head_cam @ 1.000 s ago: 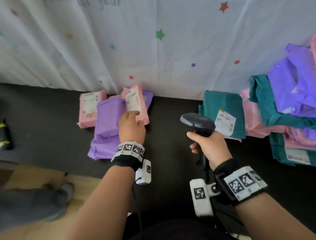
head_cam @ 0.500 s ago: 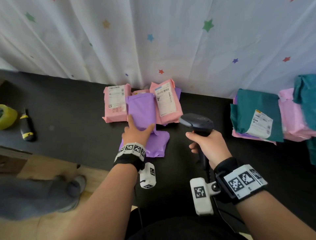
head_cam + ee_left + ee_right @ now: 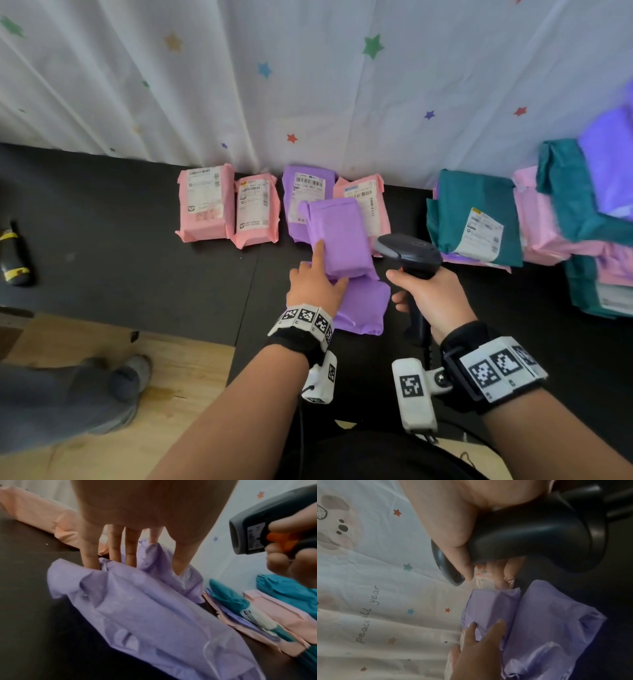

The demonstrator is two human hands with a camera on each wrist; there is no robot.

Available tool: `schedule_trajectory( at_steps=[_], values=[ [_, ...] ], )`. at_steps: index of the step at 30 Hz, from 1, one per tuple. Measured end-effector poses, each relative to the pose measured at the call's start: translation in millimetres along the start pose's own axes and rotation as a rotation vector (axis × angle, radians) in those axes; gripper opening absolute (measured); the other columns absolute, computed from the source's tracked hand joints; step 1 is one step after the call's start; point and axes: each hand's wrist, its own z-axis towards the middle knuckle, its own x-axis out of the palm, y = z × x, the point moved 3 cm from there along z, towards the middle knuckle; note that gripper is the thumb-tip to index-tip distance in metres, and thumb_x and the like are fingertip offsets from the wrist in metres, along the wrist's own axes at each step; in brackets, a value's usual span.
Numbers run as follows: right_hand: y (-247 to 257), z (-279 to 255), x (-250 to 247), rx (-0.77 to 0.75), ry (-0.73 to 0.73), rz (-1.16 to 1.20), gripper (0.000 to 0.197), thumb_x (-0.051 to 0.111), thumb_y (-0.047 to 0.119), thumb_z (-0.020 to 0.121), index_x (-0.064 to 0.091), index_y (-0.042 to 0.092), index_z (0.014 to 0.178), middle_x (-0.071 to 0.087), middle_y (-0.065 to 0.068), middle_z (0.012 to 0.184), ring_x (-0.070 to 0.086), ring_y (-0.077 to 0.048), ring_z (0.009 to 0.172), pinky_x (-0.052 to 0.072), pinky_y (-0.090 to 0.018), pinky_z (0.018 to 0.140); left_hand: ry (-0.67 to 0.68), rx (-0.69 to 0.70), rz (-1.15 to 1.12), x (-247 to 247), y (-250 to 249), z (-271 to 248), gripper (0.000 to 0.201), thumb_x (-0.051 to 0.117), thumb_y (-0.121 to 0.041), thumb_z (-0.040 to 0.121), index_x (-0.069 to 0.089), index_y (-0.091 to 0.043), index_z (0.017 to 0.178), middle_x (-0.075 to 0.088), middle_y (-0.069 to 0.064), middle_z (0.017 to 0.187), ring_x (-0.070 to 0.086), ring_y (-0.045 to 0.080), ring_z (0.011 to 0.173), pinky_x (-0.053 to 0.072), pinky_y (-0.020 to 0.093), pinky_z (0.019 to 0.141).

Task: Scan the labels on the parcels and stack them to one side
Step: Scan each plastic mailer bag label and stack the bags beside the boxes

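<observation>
My left hand (image 3: 325, 267) rests on a plain purple parcel (image 3: 337, 236), index finger straight along its left edge and thumb at its near edge. In the left wrist view the fingers (image 3: 132, 550) are straight. This parcel lies partly on a second purple parcel (image 3: 363, 305) and shows no label. My right hand (image 3: 424, 291) grips a black barcode scanner (image 3: 407, 251) just right of it, its head pointing left over the parcels. Behind stand two pink labelled parcels (image 3: 205, 204), a purple labelled one (image 3: 305, 192) and another pink one (image 3: 371, 205).
A teal parcel with a label (image 3: 476, 216) and a heap of pink, teal and purple parcels (image 3: 582, 212) fill the right of the black table (image 3: 120, 240). A star-printed curtain (image 3: 308, 85) backs it. A black-and-yellow object (image 3: 12, 257) lies far left. Someone's foot (image 3: 126, 377) stands on the wooden floor.
My left hand has moved the plain purple parcel to the right, uncovering a pink parcel and a labelled purple one behind it. The scanner in my right hand now sits closer to that parcel.
</observation>
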Motion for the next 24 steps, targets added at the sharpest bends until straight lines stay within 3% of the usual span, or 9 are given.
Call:
schedule_trajectory(
  at_steps=[4,8,10,12,15,19,21,24],
  values=[
    [-8,-2,-21,0.013,-0.017,0.018,0.018,0.077,0.014,0.082,0.071,0.008,0.098,0.073,-0.016,0.080,0.065,-0.017,0.061,0.058,-0.030,0.059,0.042,0.115,0.045,19,-13,-7,0.071,0.050,-0.039,0.093,0.009,-0.037,0.151,0.046,0.006,0.130,0.038,0.027,0.120,0.042,0.039,0.094],
    [-10,-1,-30,0.016,-0.023,0.036,0.016,0.077,0.012,0.082,0.071,0.009,0.096,0.072,-0.012,0.074,0.064,-0.019,0.060,0.058,-0.034,0.061,0.084,0.167,-0.054,16,-15,-4,0.062,0.048,-0.049,0.093,0.019,-0.041,0.148,0.048,0.005,0.123,0.049,0.025,0.113,0.043,0.036,0.092],
    [-7,2,-27,0.001,-0.020,0.033,0.014,0.077,0.012,0.081,0.071,0.008,0.093,0.071,-0.010,0.068,0.063,-0.018,0.056,0.058,-0.032,0.058,0.017,0.127,-0.121,1,-11,2,0.056,0.046,-0.053,0.092,0.029,-0.042,0.145,0.051,0.004,0.121,0.056,0.024,0.107,0.046,0.033,0.085],
    [0,5,-17,-0.020,-0.004,0.019,0.012,0.078,0.013,0.081,0.071,0.008,0.091,0.069,-0.008,0.062,0.063,-0.018,0.055,0.057,-0.031,0.055,-0.117,0.061,-0.166,-22,-2,12,0.048,0.047,-0.044,0.093,0.040,-0.036,0.140,0.057,0.002,0.118,0.059,0.023,0.103,0.043,0.030,0.081],
    [16,10,10,-0.055,0.047,0.007,0.010,0.077,0.014,0.081,0.072,0.010,0.089,0.068,-0.007,0.058,0.062,-0.019,0.054,0.056,-0.033,0.057,-0.283,-0.035,-0.172,-63,22,33,0.041,0.051,-0.024,0.091,0.052,-0.026,0.132,0.058,0.005,0.126,0.059,0.027,0.107,0.044,0.033,0.086],
    [38,21,56,-0.100,0.087,-0.043,0.012,0.078,0.017,0.082,0.069,0.015,0.091,0.069,-0.001,0.058,0.064,-0.015,0.051,0.056,-0.030,0.056,-0.316,-0.176,-0.065,-110,63,73,0.048,0.050,-0.015,0.088,0.045,-0.014,0.136,0.043,0.015,0.137,0.049,0.035,0.118,0.040,0.039,0.098],
    [45,24,79,-0.114,0.098,-0.057,0.014,0.077,0.017,0.082,0.068,0.020,0.092,0.069,0.001,0.060,0.064,-0.010,0.050,0.054,-0.024,0.051,-0.329,-0.254,0.037,-124,81,93,0.050,0.052,-0.018,0.086,0.044,-0.011,0.135,0.041,0.018,0.136,0.042,0.036,0.123,0.035,0.044,0.103],
    [49,29,108,-0.104,0.121,-0.049,0.018,0.077,0.015,0.082,0.065,0.027,0.090,0.071,-0.001,0.068,0.065,-0.013,0.057,0.059,-0.032,0.060,-0.355,-0.358,0.122,-135,102,119,0.061,0.059,-0.036,0.083,0.041,-0.008,0.134,0.039,0.019,0.139,0.035,0.036,0.129,0.030,0.048,0.107]
  ],
)
